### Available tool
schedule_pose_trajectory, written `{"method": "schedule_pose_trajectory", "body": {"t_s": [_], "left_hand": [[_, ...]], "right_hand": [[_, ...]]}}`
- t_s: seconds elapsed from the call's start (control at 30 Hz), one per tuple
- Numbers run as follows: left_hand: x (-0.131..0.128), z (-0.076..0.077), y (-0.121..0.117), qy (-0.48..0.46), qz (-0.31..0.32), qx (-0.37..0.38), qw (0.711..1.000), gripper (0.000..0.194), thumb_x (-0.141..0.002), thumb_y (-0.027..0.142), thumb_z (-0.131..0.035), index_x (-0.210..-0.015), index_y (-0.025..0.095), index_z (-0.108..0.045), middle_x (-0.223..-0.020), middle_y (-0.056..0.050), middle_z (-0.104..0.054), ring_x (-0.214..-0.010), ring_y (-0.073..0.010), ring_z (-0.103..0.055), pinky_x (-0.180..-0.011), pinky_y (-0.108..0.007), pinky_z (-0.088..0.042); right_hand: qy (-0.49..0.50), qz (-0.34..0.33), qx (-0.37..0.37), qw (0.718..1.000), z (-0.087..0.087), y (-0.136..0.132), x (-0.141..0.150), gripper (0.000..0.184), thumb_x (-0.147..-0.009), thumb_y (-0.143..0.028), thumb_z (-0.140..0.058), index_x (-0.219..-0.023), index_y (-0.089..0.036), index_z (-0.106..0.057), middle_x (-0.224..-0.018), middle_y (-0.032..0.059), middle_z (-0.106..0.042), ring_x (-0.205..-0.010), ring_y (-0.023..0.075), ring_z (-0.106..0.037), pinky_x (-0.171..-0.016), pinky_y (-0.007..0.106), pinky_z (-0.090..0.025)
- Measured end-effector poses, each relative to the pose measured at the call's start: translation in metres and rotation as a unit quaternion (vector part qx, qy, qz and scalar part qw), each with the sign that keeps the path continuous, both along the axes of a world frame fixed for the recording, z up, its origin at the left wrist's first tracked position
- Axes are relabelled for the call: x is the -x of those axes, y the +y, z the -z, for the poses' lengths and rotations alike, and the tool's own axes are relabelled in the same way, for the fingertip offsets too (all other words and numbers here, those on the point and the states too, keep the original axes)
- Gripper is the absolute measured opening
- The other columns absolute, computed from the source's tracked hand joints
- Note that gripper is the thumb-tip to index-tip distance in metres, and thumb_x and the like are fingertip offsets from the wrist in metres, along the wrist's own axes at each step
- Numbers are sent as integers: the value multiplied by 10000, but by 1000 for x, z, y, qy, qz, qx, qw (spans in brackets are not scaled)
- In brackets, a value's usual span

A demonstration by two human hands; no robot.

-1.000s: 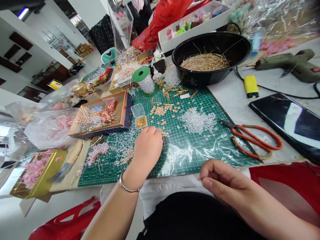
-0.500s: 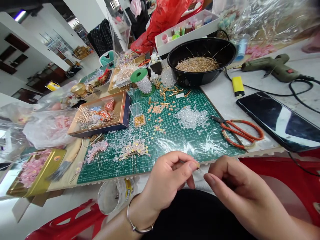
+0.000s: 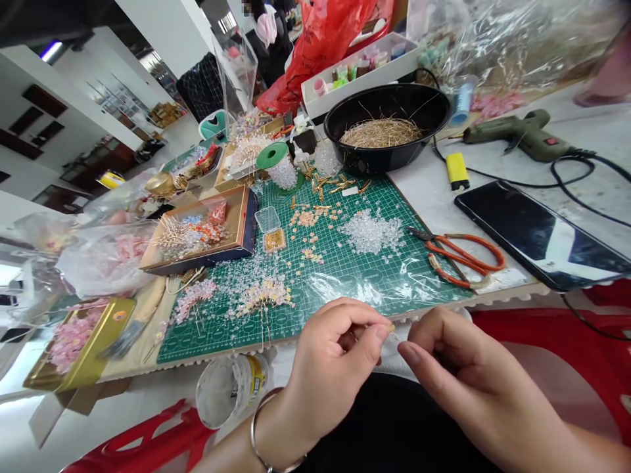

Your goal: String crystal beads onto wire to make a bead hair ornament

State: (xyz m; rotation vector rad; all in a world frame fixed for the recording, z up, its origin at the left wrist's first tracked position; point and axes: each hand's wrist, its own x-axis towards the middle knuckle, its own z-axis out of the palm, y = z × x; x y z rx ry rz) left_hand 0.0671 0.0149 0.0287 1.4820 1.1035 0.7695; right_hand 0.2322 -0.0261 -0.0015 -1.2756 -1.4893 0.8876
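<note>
My left hand point(image 3: 331, 358) is closed in a pinch on a tiny bead point(image 3: 391, 326) just in front of the green cutting mat point(image 3: 345, 276). My right hand point(image 3: 458, 374) sits close beside it, fingers curled and pinched on a thin pin or wire that is barely visible. Both hands hover over my lap, below the mat's near edge. On the mat lie a pile of clear beads point(image 3: 371, 233), scattered pink beads point(image 3: 308, 220) and beaded pieces point(image 3: 261, 295). A small clear box of gold beads point(image 3: 273, 238) stands near the mat's left side.
Orange-handled scissors point(image 3: 461, 256) lie right of the mat, a dark phone point(image 3: 537, 233) beyond them. A black bowl of straw point(image 3: 384, 128), a yellow lighter point(image 3: 457, 171) and a glue gun point(image 3: 517, 131) sit at the back. Boxes and bags of beads point(image 3: 197, 230) crowd the left.
My left hand left the mat, where it was picking among beads, and came back toward me to meet the right hand with a bead pinched. The view shifted slightly.
</note>
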Motion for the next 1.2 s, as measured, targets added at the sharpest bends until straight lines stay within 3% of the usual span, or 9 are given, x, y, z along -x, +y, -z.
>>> {"method": "schedule_pose_trajectory", "body": {"t_s": [0.2,0.33,0.5,0.73,0.9,1.0,1.2], "left_hand": [[0,2,-3,54,7,-67,996,92,-916,206,-632,-893,190,-719,-928,-44,-689,-813,-140,-654,-633,-221,-510],[3,1,-1,19,26,-72,997,34,-893,212,-674,-902,197,-703,-926,-39,-672,-801,-135,-640,-651,-231,-519],[7,-3,5,2,67,-66,996,8,-890,213,-677,-883,210,-673,-902,-25,-655,-819,-138,-629,-635,-219,-511],[3,-5,15,119,118,-261,951,126,-827,58,-615,-850,180,-600,-837,1,-655,-809,-109,-617,-775,-231,-499],[-7,-2,25,112,131,-263,949,104,-851,84,-599,-815,179,-575,-788,15,-632,-778,-95,-602,-752,-209,-493],[-15,5,40,123,135,-230,956,80,-899,141,-595,-831,184,-599,-833,6,-647,-814,-107,-608,-776,-224,-500],[-29,22,74,235,90,-195,948,144,-945,180,-558,-987,238,-684,-1027,-12,-702,-916,-153,-634,-843,-295,-502]], "right_hand": [[12,0,27,1000,5,0,0,279,-944,-303,-543,-680,-235,-483,-557,-45,-488,-467,88,-458,-422,175,-424],[45,-21,60,997,11,0,-2,285,-978,-404,-522,-750,-234,-539,-625,-18,-549,-550,111,-517,-488,192,-459],[134,-78,118,981,17,2,-7,341,-977,-520,-522,-772,-248,-544,-670,-34,-514,-608,105,-484,-542,176,-434],[259,-154,231,925,23,8,-8,268,-942,-532,-586,-897,-268,-592,-763,-35,-519,-702,119,-472,-648,216,-420],[256,-117,255,925,26,12,-16,309,-920,-505,-624,-773,-235,-587,-731,-28,-550,-691,121,-477,-648,221,-401],[305,-82,263,912,32,14,-23,292,-909,-481,-649,-768,-233,-589,-717,-32,-548,-652,114,-450,-604,215,-374],[477,-2,311,822,35,23,-31,299,-906,-392,-648,-716,-197,-525,-654,-26,-488,-580,101,-363,-502,214,-261]]}}
